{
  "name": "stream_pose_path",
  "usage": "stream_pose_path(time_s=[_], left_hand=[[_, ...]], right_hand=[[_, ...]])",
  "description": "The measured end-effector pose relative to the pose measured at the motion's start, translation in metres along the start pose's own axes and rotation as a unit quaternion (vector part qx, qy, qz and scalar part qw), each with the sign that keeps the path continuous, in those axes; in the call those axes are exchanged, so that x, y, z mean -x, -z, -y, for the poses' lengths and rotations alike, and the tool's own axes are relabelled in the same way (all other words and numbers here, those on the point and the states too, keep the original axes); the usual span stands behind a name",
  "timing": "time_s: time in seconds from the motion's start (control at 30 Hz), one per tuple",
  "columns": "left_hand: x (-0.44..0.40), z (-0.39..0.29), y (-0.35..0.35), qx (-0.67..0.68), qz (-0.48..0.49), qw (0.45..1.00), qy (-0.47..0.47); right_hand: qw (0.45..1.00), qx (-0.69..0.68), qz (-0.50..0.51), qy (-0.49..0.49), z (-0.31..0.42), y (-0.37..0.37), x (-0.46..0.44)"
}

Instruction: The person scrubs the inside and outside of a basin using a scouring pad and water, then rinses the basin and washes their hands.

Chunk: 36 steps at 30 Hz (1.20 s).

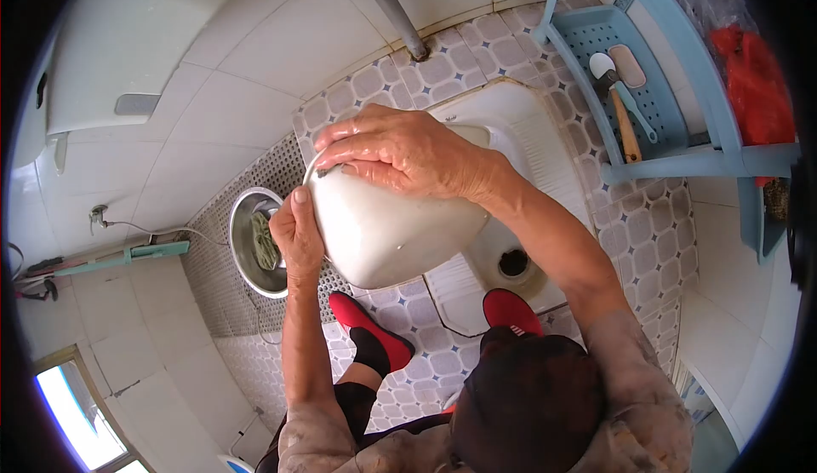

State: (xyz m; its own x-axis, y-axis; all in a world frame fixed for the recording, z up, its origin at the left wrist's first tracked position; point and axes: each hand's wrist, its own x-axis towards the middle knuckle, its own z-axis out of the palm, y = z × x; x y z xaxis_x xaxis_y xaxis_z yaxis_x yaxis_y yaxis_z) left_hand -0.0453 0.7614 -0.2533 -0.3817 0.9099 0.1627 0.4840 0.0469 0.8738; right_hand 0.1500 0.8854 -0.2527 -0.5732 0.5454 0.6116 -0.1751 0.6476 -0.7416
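Holding tub (383, 239) tilted above floor (413, 324) and squat pan (545, 171). Left hand (295, 228): grip closed on the rim. Right hand (396, 149): fingers part-curled at the rim by a dark scrap (326, 172); can't tell if it's gripped. Wet skin, so brace left firmly, press right evenly. Bowl (239, 256) with green cloth (265, 240) off left.

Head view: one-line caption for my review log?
Left hand and wet right hand on a tilted white basin, held above a squat toilet in a tiled floor.
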Motion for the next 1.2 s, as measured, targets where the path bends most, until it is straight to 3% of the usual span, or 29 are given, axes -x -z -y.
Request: stream_pose_path(time_s=[0.17,0.27,0.37,0.4,0.47,0.5,0.57,0.6,0.63,0.7,0.73,0.8,0.83,0.9,0.97,1.0,1.03,1.07,1.13,1.2], left_hand=[[0.003,0.030,0.015,0.024,-0.025,0.999,0.007],[0.001,0.038,0.016,0.047,-0.054,0.997,0.021],[-0.001,0.048,0.017,0.093,-0.107,0.988,0.066],[-0.002,0.052,0.015,0.094,-0.108,0.988,0.063],[-0.003,0.058,0.012,0.118,-0.145,0.980,0.069],[-0.004,0.060,0.011,0.116,-0.142,0.980,0.070],[-0.001,0.062,0.012,0.096,-0.118,0.982,0.113],[0.000,0.069,0.011,0.098,-0.118,0.982,0.110],[-0.002,0.067,0.010,0.096,-0.120,0.982,0.107],[-0.003,0.059,0.000,0.137,-0.151,0.976,0.078],[-0.004,0.057,-0.003,0.144,-0.158,0.974,0.073],[-0.003,0.054,-0.001,0.124,-0.147,0.979,0.074],[-0.002,0.054,0.000,0.105,-0.134,0.983,0.074],[-0.001,0.053,-0.004,0.118,-0.140,0.980,0.076],[-0.001,0.047,-0.010,0.117,-0.166,0.976,0.083],[-0.002,0.045,-0.012,0.119,-0.168,0.975,0.082],[0.000,0.045,-0.013,0.120,-0.164,0.975,0.088],[0.001,0.044,-0.015,0.120,-0.160,0.975,0.095],[0.002,0.045,-0.018,0.119,-0.151,0.977,0.090],[0.003,0.038,-0.027,0.114,-0.152,0.978,0.087]], right_hand=[[0.999,0.033,0.035,0.012,-0.030,0.019,0.022],[0.981,-0.070,-0.051,-0.171,-0.066,0.029,0.067],[0.925,-0.104,-0.084,-0.355,-0.096,0.030,0.114],[0.926,-0.103,-0.085,-0.352,-0.103,0.027,0.126],[0.831,-0.106,-0.007,-0.546,-0.118,0.016,0.156],[0.830,-0.107,-0.008,-0.547,-0.140,0.004,0.181],[0.893,0.182,-0.128,-0.391,-0.187,-0.031,0.233],[0.849,0.342,-0.097,-0.390,-0.193,-0.046,0.243],[0.851,0.341,-0.099,-0.387,-0.190,-0.062,0.255],[0.815,0.511,0.066,-0.267,-0.177,-0.087,0.277],[0.816,0.510,0.066,-0.264,-0.170,-0.081,0.274],[0.880,0.357,0.266,-0.162,-0.155,-0.066,0.271],[0.881,0.355,0.269,-0.159,-0.156,-0.064,0.271],[0.839,0.387,0.124,-0.361,-0.166,-0.055,0.267],[0.830,0.442,0.088,-0.328,-0.178,-0.046,0.267],[0.848,0.206,-0.056,-0.486,-0.155,-0.031,0.241],[0.778,-0.052,-0.194,-0.595,-0.131,-0.017,0.214],[0.796,-0.102,-0.234,-0.549,-0.110,-0.007,0.198],[0.861,-0.022,-0.313,-0.401,-0.060,0.001,0.158],[0.917,0.018,-0.317,-0.242,-0.022,0.005,0.122]])
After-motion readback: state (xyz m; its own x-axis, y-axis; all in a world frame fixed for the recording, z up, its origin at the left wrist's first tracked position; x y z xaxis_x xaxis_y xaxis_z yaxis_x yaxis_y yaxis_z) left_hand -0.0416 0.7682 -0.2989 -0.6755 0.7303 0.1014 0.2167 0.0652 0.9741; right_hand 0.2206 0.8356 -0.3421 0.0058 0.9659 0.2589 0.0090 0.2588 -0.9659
